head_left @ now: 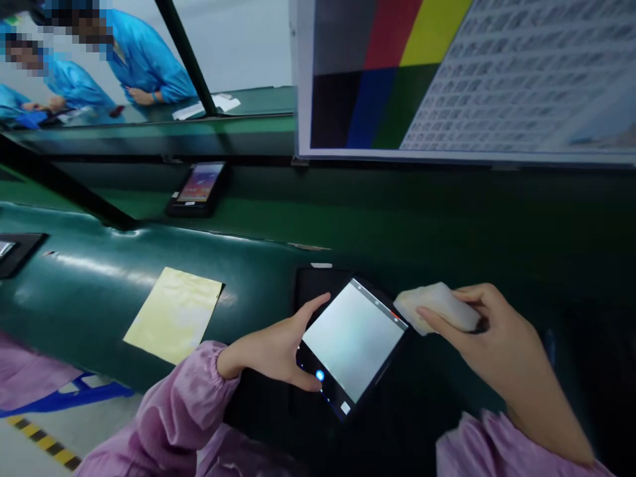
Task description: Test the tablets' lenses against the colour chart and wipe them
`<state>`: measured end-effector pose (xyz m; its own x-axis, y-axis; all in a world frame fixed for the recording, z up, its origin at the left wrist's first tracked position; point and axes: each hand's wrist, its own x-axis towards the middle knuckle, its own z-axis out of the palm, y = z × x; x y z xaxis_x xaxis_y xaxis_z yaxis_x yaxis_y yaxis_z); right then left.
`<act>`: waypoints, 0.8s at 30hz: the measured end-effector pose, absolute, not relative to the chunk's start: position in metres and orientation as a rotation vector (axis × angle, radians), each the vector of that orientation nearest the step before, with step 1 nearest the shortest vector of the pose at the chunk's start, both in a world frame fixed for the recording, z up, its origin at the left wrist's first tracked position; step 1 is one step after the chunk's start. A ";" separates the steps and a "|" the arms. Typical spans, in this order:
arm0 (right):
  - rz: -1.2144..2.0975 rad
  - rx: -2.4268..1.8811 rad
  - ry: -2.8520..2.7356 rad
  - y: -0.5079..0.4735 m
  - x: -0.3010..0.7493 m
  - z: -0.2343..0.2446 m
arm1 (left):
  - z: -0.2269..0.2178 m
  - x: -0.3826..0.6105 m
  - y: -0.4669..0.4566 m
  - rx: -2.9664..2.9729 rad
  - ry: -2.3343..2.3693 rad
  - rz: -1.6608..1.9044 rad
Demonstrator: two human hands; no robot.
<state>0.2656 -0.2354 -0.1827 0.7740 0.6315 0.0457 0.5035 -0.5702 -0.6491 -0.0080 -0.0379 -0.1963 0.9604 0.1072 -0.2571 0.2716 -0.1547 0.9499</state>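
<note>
My left hand (281,351) grips the left edge of a black touchscreen handheld device (355,341), its thumb near the lower controls. The lit screen looks like a camera app, with a pale, nearly blank picture and a round blue-white button. The device is tilted over a dark tray or mat (308,285). Just right of its upper corner, my right hand (489,338) pinches a white, rounded block (437,306), whose material I cannot make out. A small gap seems to separate block and device. Both arms wear pink sleeves.
A yellow sheet (173,315) lies left on the green tabletop (99,265). Another black device (199,189) rests on the shelf behind. A colour-and-pattern chart (392,79) stands upright at the back. People in blue coats (149,59) lean over the far bench. A dark post (69,182) stands left.
</note>
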 end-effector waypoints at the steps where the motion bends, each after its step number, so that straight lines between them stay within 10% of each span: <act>1: 0.244 -2.298 -0.848 -0.235 0.266 -0.183 | -0.196 -0.008 -0.038 1.688 0.312 -0.141; 24: 0.050 -2.272 -0.556 -0.233 0.271 -0.183 | -0.216 -0.057 -0.092 1.297 0.736 0.249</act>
